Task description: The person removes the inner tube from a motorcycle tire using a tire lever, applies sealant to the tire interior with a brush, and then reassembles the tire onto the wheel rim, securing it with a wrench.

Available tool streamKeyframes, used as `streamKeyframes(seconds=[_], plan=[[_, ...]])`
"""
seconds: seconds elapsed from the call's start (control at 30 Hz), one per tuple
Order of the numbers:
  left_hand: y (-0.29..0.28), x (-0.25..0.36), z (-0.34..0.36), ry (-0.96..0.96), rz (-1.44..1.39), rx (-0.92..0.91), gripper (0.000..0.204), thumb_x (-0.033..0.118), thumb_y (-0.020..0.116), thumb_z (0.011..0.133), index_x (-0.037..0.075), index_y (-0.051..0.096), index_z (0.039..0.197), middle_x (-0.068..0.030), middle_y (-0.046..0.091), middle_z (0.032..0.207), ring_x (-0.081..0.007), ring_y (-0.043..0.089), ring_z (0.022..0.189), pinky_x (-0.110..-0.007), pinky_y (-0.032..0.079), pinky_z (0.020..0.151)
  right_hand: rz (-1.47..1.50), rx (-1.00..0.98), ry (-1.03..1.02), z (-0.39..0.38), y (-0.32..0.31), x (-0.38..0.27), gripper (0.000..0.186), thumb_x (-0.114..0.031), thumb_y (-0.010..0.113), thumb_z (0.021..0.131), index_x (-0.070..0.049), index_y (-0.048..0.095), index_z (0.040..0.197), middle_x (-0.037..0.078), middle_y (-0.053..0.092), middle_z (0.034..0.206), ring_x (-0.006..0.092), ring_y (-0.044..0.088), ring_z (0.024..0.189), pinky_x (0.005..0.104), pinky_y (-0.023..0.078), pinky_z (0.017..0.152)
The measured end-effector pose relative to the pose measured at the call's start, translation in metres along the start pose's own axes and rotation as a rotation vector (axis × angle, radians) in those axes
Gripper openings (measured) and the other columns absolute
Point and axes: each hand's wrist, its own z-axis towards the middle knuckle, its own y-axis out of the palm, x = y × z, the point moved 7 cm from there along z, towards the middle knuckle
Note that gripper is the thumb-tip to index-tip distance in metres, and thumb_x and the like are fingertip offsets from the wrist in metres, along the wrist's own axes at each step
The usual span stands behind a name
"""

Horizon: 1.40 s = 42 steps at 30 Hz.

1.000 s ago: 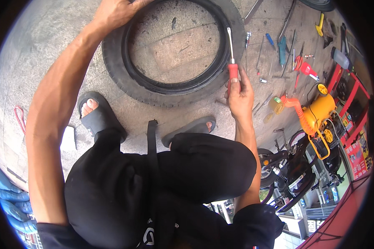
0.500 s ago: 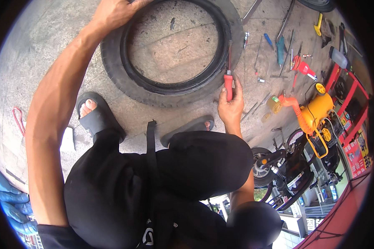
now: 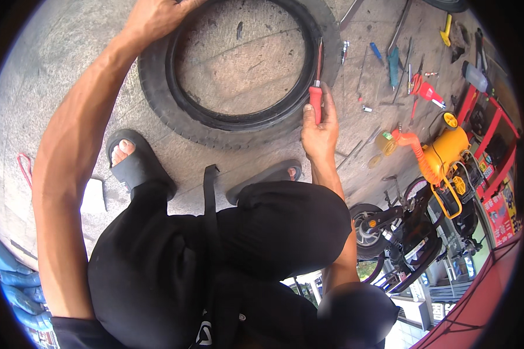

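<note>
A black rubber tire (image 3: 157, 96) lies flat on the floor in front of me. My left hand (image 3: 157, 18) grips its far left side, with the fingertips partly cut off by the picture's upper edge. Closed round a red handle, my right hand (image 3: 320, 135) holds a screwdriver (image 3: 315, 104). The screwdriver's shaft points away from me and overlies the tire's right sidewall near the inner bead; whether its tip touches the rubber I cannot tell.
Several tools lie right of the tire, among them a teal-handled tool (image 3: 393, 67), red-handled pliers (image 3: 417, 84) and a socket (image 3: 367, 109). Beyond stand a yellow air compressor (image 3: 446, 148) and a motorbike (image 3: 399, 232). My sandalled feet (image 3: 140, 160) are close to the tire.
My right hand has moved slightly away from me with the screwdriver, its tip now farther up along the tire's right side. My left hand stays on the tire, shifted slightly.
</note>
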Motion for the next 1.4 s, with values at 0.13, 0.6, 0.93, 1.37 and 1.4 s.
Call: streamKeyframes(seconds=[0.13, 0.6, 0.93, 1.37, 1.4], plan=[[0.0, 0.0, 0.0, 0.023, 0.034, -0.005, 0.054, 0.032, 0.069, 0.088, 0.002, 0.057, 0.132, -0.0241, 0.061, 0.125, -0.0384, 0.057, 0.118, -0.043, 0.044, 0.103, 0.098, 0.002, 0.204, -0.001, 0.0, 0.016, 0.054, -0.001, 0.057, 0.093, -0.001, 0.044, 0.145, 0.019, 0.055, 0.139, 0.0234, 0.052, 0.129, 0.0319, 0.039, 0.108], [0.0, 0.0, 0.001, 0.01, 0.01, 0.01, 0.055, 0.033, 0.069, 0.088, 0.003, 0.057, 0.132, -0.0236, 0.061, 0.124, -0.0386, 0.057, 0.118, -0.044, 0.045, 0.102, -0.088, -0.055, -0.093, 0.03, -0.007, -0.015, 0.051, -0.002, 0.059, 0.092, -0.003, 0.049, 0.142, 0.018, 0.058, 0.136, 0.0253, 0.055, 0.128, 0.0324, 0.041, 0.107], [0.001, -0.002, 0.0, 0.009, 0.013, 0.012, 0.055, 0.033, 0.069, 0.087, 0.003, 0.057, 0.132, -0.0231, 0.061, 0.125, -0.0386, 0.057, 0.118, -0.043, 0.045, 0.102, -0.237, -0.09, -0.108, 0.053, -0.011, -0.022, 0.051, -0.005, 0.061, 0.09, -0.009, 0.053, 0.14, 0.019, 0.06, 0.134, 0.0271, 0.059, 0.125, 0.0343, 0.045, 0.103], [0.0, -0.001, 0.0, 0.013, -0.01, 0.033, 0.054, 0.033, 0.07, 0.087, 0.003, 0.058, 0.131, -0.0227, 0.061, 0.124, -0.0382, 0.057, 0.118, -0.043, 0.045, 0.102, 0.177, -0.104, 0.251, -0.021, -0.014, 0.023, 0.056, -0.005, 0.056, 0.098, -0.005, 0.036, 0.15, 0.01, 0.059, 0.113, 0.0127, 0.058, 0.085, 0.025, 0.048, 0.076], [0.0, -0.002, 0.0, -0.005, -0.013, 0.025, 0.054, 0.033, 0.07, 0.087, 0.004, 0.058, 0.131, -0.0226, 0.061, 0.125, -0.0381, 0.057, 0.118, -0.043, 0.045, 0.102, 0.161, -0.083, 0.292, -0.018, -0.011, 0.025, 0.056, -0.006, 0.055, 0.098, -0.007, 0.035, 0.151, 0.007, 0.06, 0.104, 0.0092, 0.056, 0.075, 0.0228, 0.047, 0.066]])
